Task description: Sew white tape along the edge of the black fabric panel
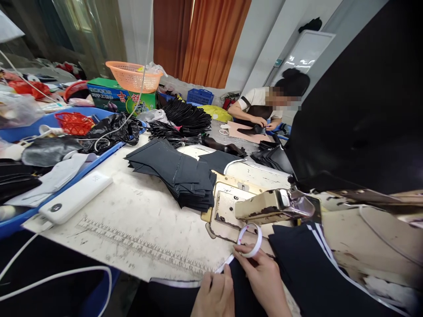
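At the front of the table a black fabric piece has a white tape strip along its edge. My left hand is closed, its fingertips pressing on the taped edge. Just to its right, my right hand grips a roll of white tape, from which the strip runs down toward my left fingers. Beside my right hand lies another black fabric piece with white edging. A stack of dark fabric pieces rests farther back. The exact grip under my left fingers is hidden.
A sewing machine stands close beyond my right hand. On the left are a white power bank with a cable and a blue bin of mixed items. Across the table, a person handles a dark piece near black bundles.
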The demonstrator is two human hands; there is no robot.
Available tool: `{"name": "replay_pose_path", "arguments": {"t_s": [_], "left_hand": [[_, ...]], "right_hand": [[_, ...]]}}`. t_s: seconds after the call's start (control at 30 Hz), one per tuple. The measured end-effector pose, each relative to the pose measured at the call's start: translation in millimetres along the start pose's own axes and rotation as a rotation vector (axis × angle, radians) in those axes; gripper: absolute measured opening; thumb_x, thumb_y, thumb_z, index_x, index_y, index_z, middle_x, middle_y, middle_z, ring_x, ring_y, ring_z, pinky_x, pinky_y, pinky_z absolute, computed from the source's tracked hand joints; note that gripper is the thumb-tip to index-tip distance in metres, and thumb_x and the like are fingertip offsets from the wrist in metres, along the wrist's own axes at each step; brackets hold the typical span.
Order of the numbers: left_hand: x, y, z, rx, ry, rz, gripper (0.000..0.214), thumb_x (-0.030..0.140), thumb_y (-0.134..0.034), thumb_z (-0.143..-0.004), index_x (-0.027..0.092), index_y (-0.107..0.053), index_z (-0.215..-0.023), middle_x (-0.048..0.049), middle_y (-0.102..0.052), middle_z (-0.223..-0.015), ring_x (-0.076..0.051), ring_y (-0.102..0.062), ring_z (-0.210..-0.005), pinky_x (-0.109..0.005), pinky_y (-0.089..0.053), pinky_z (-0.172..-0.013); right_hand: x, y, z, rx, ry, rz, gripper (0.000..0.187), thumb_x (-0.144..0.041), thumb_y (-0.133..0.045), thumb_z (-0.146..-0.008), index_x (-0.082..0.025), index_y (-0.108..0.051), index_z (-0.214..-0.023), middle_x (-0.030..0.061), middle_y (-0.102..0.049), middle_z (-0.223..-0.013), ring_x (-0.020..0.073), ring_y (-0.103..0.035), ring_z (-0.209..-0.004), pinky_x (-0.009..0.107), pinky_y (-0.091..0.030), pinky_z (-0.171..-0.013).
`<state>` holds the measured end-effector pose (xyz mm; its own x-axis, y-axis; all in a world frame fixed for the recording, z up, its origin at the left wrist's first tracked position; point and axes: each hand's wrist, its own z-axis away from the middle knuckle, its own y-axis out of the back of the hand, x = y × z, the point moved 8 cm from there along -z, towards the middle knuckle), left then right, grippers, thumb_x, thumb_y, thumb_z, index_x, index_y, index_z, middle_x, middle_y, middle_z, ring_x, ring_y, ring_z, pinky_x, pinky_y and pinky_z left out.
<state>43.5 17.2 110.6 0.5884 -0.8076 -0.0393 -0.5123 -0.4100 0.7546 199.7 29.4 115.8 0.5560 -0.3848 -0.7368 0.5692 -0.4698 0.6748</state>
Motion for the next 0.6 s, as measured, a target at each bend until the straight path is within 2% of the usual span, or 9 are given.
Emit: {"name": "replay_pose_path", "arguments": {"t_s": [0.1, 0.2, 0.3, 0.37, 0.43, 0.5, 0.57, 0.6], "left_hand": [[5.5, -3.9, -1.5, 0.015, 0.010, 0.026, 0.029, 0.024, -0.060, -0.081, 0.014, -0.071, -0.106, -0.0065, -0.065, -0.108, -0.023, -0.053, -0.101, -0.035, -0.039, -0.090], [16.7, -9.1, -2.3, 0.052, 0.004, 0.073, 0.035, 0.027, -0.058, -0.082, 0.013, -0.069, -0.112, -0.0087, -0.063, -0.125, -0.025, -0.051, -0.117, -0.034, -0.036, -0.099], [26.1, -15.0, -2.2, 0.051, -0.025, 0.054, 0.035, 0.028, -0.052, -0.086, 0.014, -0.069, -0.114, -0.0082, -0.065, -0.123, -0.024, -0.053, -0.118, -0.033, -0.036, -0.100], [26.3, -16.6, -3.2, 0.046, -0.014, 0.043, 0.036, 0.027, -0.049, -0.087, 0.015, -0.070, -0.114, -0.0072, -0.065, -0.123, -0.022, -0.053, -0.117, -0.032, -0.038, -0.097], [25.4, -16.1, -5.0, 0.063, 0.000, 0.043, 0.036, 0.026, -0.049, -0.086, 0.016, -0.071, -0.113, -0.0066, -0.066, -0.121, -0.022, -0.054, -0.114, -0.031, -0.039, -0.094], [27.5, -16.3, -6.9, 0.088, 0.001, 0.041, 0.035, 0.025, -0.052, -0.082, 0.016, -0.072, -0.109, -0.0066, -0.068, -0.117, -0.022, -0.055, -0.111, -0.032, -0.040, -0.092], [30.7, -19.1, -7.8, 0.105, 0.024, 0.037, 0.034, 0.024, -0.055, -0.077, 0.015, -0.074, -0.104, -0.0074, -0.068, -0.113, -0.023, -0.055, -0.108, -0.033, -0.041, -0.090], [32.0, -21.1, -7.8, 0.107, 0.044, 0.037, 0.034, 0.024, -0.056, -0.075, 0.015, -0.075, -0.101, -0.0082, -0.068, -0.112, -0.024, -0.055, -0.107, -0.034, -0.042, -0.089]], "right_hand": [[2.3, -3.6, -2.8, -0.009, -0.015, -0.002, 0.034, -0.053, -0.067, -0.071, -0.022, -0.081, -0.077, 0.0134, -0.076, -0.088, 0.0314, -0.071, -0.079, 0.044, -0.057, -0.078], [1.7, -3.8, -5.7, -0.052, -0.026, -0.019, 0.034, -0.052, -0.068, -0.070, -0.021, -0.080, -0.076, 0.0143, -0.076, -0.090, 0.0332, -0.071, -0.085, 0.046, -0.056, -0.082], [-2.0, -1.0, -6.7, -0.168, -0.041, -0.064, 0.034, -0.052, -0.070, -0.071, -0.020, -0.079, -0.079, 0.0114, -0.076, -0.086, 0.0278, -0.071, -0.072, 0.038, -0.059, -0.063], [-4.0, 2.1, -6.1, -0.238, -0.043, -0.085, 0.035, -0.053, -0.070, -0.073, -0.019, -0.078, -0.082, 0.0085, -0.076, -0.079, 0.0218, -0.067, -0.054, 0.032, -0.055, -0.046], [-3.8, 9.2, -6.9, -0.201, -0.021, -0.065, 0.037, -0.054, -0.069, -0.074, -0.019, -0.078, -0.083, 0.0075, -0.075, -0.073, 0.0202, -0.063, -0.048, 0.032, -0.053, -0.043], [-2.0, 16.8, -8.3, -0.073, 0.023, -0.018, 0.037, -0.054, -0.067, -0.075, -0.019, -0.078, -0.083, 0.0104, -0.076, -0.079, 0.0256, -0.070, -0.065, 0.038, -0.059, -0.060], [1.0, 18.7, -8.2, 0.037, 0.055, 0.025, 0.036, -0.052, -0.067, -0.076, -0.020, -0.078, -0.084, 0.0138, -0.077, -0.091, 0.0320, -0.071, -0.089, 0.046, -0.056, -0.083], [2.3, 17.4, -7.8, 0.068, 0.066, 0.042, 0.035, -0.052, -0.067, -0.075, -0.020, -0.078, -0.084, 0.0147, -0.077, -0.094, 0.0338, -0.070, -0.095, 0.048, -0.054, -0.088]]}}
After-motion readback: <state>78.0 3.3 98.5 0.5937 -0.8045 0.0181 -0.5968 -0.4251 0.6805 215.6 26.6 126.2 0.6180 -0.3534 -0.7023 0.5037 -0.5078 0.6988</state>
